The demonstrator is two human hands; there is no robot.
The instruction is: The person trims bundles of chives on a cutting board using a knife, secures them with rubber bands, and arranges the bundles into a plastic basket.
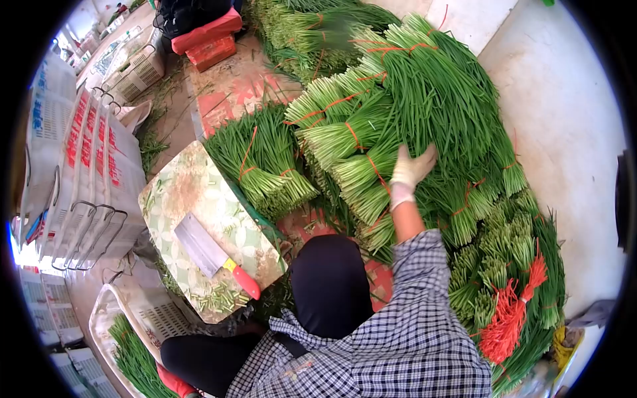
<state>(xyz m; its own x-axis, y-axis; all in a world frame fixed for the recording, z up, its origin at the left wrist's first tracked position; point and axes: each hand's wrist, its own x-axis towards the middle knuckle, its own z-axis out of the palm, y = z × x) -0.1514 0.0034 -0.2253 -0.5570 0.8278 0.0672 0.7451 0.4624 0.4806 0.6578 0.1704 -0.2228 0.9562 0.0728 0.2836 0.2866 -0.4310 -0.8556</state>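
While white crates stand stacked at left, probably nested to save floor space, one near-left crate holds long greens. Left hand: not identifiable. Next, patterned worktop, bearing cleaver, handle angled toward the near right, presumably for ready pickup, and cut scraps. Right of it, tied bundles, cut ends facing near. Then right hand, pale-gloved, thumb and fingers parted, touching the large heap of banded greens, perhaps to steady or select. Near right, red strands lie on the heap, likely spare ties kept within reach.
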